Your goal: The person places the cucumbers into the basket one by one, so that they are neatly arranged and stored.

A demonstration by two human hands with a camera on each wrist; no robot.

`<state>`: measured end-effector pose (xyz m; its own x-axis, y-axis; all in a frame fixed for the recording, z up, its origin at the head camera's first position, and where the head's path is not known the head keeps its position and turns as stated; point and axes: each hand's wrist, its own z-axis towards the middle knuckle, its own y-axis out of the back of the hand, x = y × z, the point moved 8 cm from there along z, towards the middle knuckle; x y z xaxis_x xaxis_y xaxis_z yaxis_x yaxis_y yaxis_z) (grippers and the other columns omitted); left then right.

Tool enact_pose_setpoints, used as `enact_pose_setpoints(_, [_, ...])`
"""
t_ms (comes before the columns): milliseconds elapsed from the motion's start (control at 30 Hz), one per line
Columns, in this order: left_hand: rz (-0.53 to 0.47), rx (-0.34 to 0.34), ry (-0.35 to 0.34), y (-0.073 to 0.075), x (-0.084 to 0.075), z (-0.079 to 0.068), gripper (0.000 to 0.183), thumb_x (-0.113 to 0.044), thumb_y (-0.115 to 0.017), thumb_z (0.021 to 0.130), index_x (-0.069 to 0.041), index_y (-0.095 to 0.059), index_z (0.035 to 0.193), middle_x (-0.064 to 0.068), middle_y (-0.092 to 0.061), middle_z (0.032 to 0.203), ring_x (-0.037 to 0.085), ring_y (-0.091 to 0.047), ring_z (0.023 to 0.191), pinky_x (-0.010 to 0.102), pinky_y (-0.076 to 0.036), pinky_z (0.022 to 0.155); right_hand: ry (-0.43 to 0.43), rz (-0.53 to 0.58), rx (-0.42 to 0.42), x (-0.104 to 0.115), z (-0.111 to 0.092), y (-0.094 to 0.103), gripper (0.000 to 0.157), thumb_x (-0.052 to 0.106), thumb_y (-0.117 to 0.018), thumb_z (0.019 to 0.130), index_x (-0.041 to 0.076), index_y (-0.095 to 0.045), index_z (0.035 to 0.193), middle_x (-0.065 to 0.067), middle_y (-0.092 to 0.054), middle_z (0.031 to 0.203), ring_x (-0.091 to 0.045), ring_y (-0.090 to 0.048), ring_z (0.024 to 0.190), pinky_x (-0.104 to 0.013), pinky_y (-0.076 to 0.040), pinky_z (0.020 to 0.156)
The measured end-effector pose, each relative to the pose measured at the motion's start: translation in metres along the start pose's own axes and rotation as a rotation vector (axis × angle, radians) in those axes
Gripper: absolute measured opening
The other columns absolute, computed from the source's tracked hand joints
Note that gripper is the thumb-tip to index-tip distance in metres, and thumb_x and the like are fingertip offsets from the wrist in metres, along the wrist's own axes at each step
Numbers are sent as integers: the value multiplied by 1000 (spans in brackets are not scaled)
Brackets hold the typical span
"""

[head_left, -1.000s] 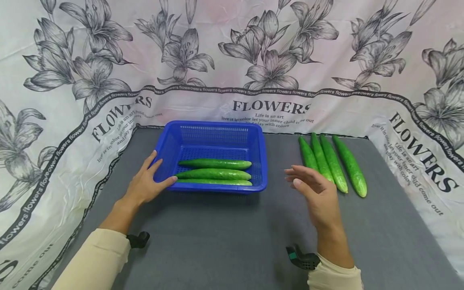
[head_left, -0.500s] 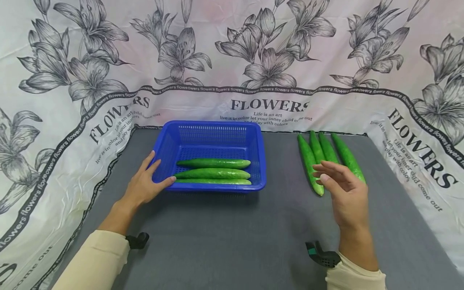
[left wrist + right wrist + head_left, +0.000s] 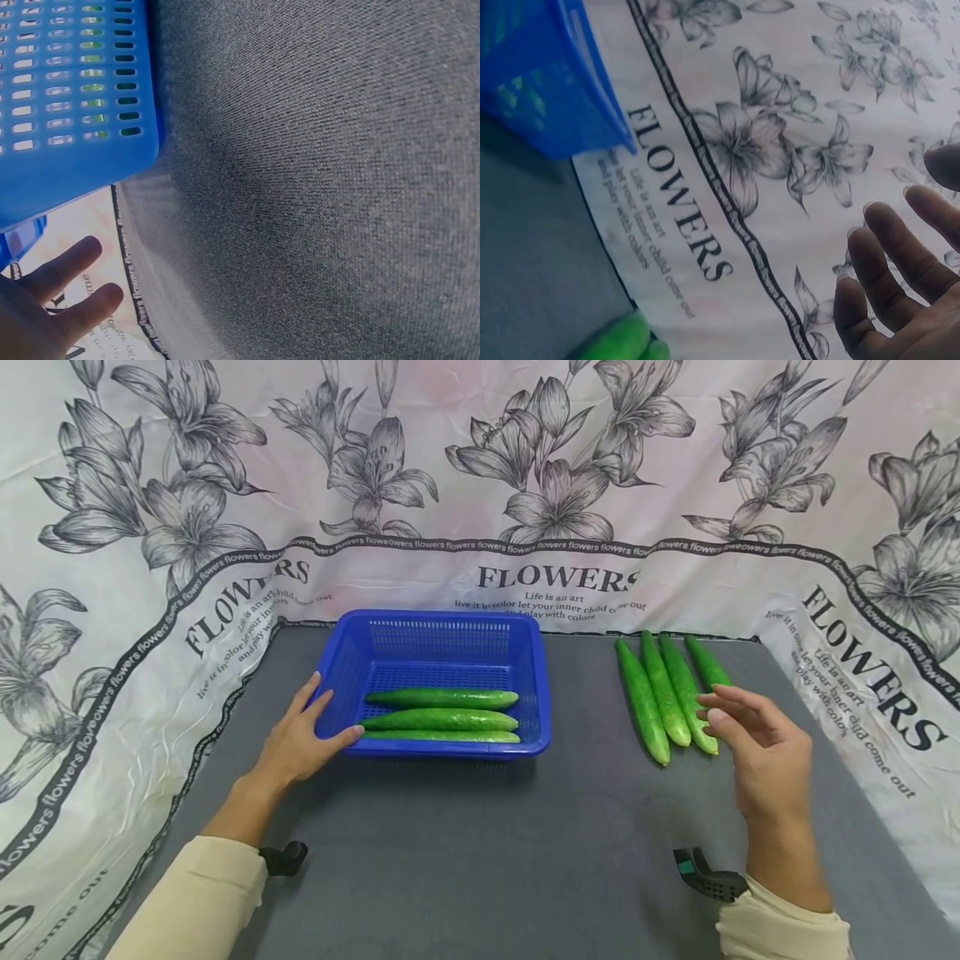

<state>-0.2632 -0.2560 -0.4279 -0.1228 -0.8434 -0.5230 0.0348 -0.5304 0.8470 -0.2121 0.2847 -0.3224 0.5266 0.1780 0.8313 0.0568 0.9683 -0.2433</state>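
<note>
Just behind the hands, a person's cream sleeves (image 3: 191, 885) and black wrist cameras (image 3: 711, 880) frame a gray tabletop (image 3: 480, 852). The right hand (image 3: 768, 760), fingers loosely bent and thumb apart from them, holds nothing; the left hand (image 3: 300, 747), fingers spread, lies along the left end of a blue plastic basket (image 3: 450, 748), its thumb at the near corner of the rim, touching rather than grasping. Rightward of that thumb, three cucumbers (image 3: 441, 720) lie lengthwise inside. Beyond and to the left of the right hand, four more cucumbers (image 3: 642, 706) form a row on the table, the rightmost partly hidden by the fingers; whether skin meets cucumber is unclear from above. Firm and fairly light by their look, probably slick where they shine, the cucumbers would seem best taken around the middle, thumb opposite fingers. Seen from the right wrist, the inner side of that hand is plainly bare, a surface the head view barely shows; from the left wrist, green shows through the basket's slotted outer wall, and the tabletop reveals its woven texture. Farthest from both hands hangs a white cloth (image 3: 420, 585) printed with lilies and the word FLOWERS
</note>
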Motion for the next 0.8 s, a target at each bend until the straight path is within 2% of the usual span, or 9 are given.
enact_pose_setpoints(267, [1, 10, -8, 0, -2, 1, 94, -61, -61, 85, 3, -34, 147, 4, -5, 161, 46, -22, 138, 68, -25, 99, -43, -60, -119, -3, 17, 29, 27, -13, -61, 88, -21, -57, 113, -15, -69, 92, -22, -66, 78, -22, -52, 65])
enact_pose_setpoints(433, [5, 9, -2, 2, -3, 1, 94, -62, -62, 85, 2, -34, 148, 5, -5, 161, 46, -22, 138, 68, -25, 99, -99, -93, -191, -8, 23, 45, 26, -11, -63, 87, -17, -61, 112, -16, -68, 91, -22, -65, 78, -22, -52, 63])
enact_pose_setpoints(800, [12, 17, 10, 1, -1, 0, 95, -64, -60, 84, 2, -34, 148, 5, -5, 161, 46, -21, 138, 68, -24, 100, -196, -199, -269, -28, 30, 77, 27, -5, -68, 86, -7, -66, 113, -8, -69, 89, -15, -65, 79, -18, -52, 61])
